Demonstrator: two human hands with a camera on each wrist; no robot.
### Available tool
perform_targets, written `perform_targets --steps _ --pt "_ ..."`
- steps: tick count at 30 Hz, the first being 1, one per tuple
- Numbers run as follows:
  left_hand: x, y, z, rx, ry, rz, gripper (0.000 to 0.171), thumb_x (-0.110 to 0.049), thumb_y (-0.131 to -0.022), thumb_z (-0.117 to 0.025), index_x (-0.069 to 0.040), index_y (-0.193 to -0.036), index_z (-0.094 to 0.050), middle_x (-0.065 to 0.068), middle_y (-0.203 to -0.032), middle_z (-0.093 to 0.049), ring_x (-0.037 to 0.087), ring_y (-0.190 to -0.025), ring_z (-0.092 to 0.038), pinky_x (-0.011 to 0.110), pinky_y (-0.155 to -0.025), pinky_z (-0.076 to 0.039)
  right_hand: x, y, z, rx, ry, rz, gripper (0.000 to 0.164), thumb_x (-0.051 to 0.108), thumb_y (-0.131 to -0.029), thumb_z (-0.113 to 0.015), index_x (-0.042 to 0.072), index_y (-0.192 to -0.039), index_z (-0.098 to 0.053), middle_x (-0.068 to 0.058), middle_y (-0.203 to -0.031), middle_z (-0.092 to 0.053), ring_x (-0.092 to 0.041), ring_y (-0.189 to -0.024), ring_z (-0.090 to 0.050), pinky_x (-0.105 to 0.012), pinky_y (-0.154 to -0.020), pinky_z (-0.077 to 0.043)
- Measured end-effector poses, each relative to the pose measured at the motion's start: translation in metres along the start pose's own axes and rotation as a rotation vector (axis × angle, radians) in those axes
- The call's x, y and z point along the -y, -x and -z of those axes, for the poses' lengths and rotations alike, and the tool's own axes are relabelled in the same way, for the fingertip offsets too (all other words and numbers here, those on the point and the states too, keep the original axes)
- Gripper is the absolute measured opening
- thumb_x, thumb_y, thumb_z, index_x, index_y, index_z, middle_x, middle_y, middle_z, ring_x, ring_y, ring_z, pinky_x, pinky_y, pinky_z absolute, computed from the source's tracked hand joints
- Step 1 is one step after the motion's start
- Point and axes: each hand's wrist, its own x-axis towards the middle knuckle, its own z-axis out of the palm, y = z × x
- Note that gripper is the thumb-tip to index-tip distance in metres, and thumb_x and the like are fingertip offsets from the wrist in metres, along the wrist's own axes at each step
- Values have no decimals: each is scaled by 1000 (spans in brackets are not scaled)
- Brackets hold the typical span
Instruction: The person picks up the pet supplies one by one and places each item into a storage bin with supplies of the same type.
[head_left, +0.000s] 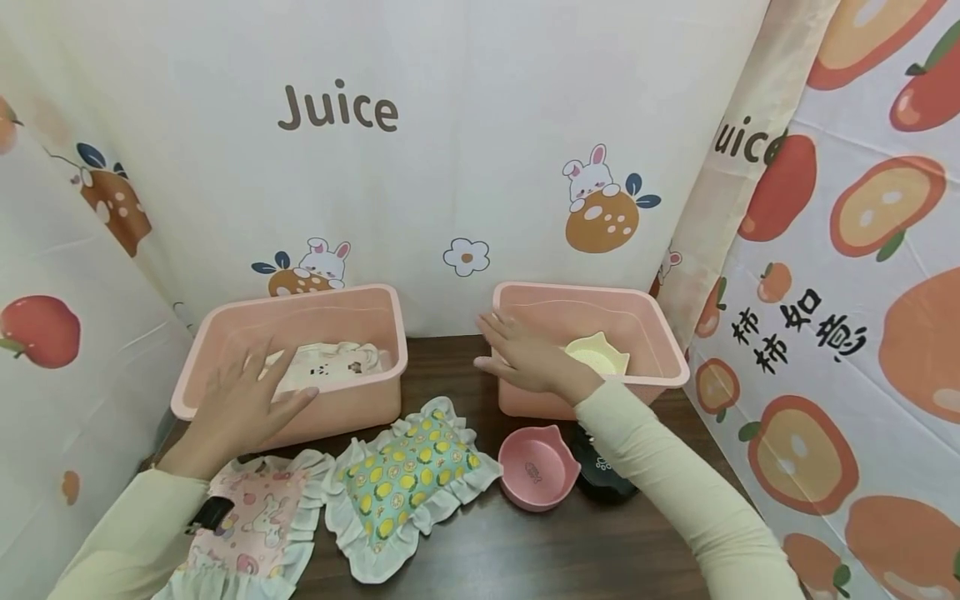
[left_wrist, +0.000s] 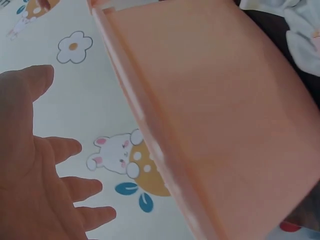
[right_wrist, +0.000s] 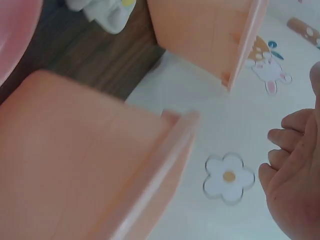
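Observation:
Fingers spread, my left hand (head_left: 238, 408) hovers over the front rim of the left pink bin (head_left: 330, 408), holding nothing. A folded cream cloth item (head_left: 322, 365) with a small printed face lies in that bin. My right hand (head_left: 521, 350) is held above the left part of the right pink bin (head_left: 532, 404), its fingers extended and nothing in it. In this bin sits a pale yellow cat-eared bowl (head_left: 600, 354), partly hidden by the hand and wrist. The left wrist view shows the left palm (left_wrist: 30, 165) beside the bin's rim, apart from it.
Before the bins lie a pink ruffled bunny-print pillow (head_left: 258, 517) and a lemon-print ruffled pillow (head_left: 412, 475). A pink cat-eared bowl (head_left: 538, 471) and a black bowl (head_left: 600, 475), partly under the right sleeve, stand on the dark wooden table (head_left: 480, 550). Printed curtains (head_left: 465, 167) enclose the back and sides.

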Motion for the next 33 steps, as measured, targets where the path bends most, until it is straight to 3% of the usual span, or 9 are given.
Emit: perform_targets --steps 3,8,15,23,33 --pt "4 11 -1 25 29 31 80 -55 -94 -47 0 -149 -28 32 -153 -14 53 -140 -7 75 -103 -6 13 -18 -9 2 24 48 73 50 -100 -37 7 -154 -13 -10 -161 -11 -26 -148 -3 -39 -118 -12" --pt "13 31 -6 2 59 68 79 -53 -95 -48 -4 -152 -23 31 -155 -9 52 -141 -5 77 -100 -1 32 -48 -30 2 56 116 70 50 -101 -32 7 -154 -13 -10 -161 -11 -24 -148 -3 -35 -119 -10" --pt "25 62 -16 -18 30 148 83 -54 -94 -50 -12 -155 -13 35 -152 -13 57 -137 -8 81 -94 -2 54 -80 -56 0 61 164 69 46 -103 -32 4 -153 -12 -11 -161 -8 -25 -148 -3 -33 -119 -8" --pt "38 95 -28 9 35 262 86 -55 -94 -49 -9 -155 -8 38 -150 -7 67 -129 -7 82 -89 -5 64 -105 -84 -20 77 138 67 45 -104 -27 4 -154 -8 -10 -161 -5 -22 -148 0 -29 -119 -3" --pt "53 117 -55 88 26 364 89 -57 -94 -47 -1 -151 -11 46 -143 -11 70 -122 -15 85 -85 -10 70 -118 -97 -35 125 124 66 44 -104 -27 3 -153 -14 -13 -160 -11 -22 -148 1 -29 -118 0"
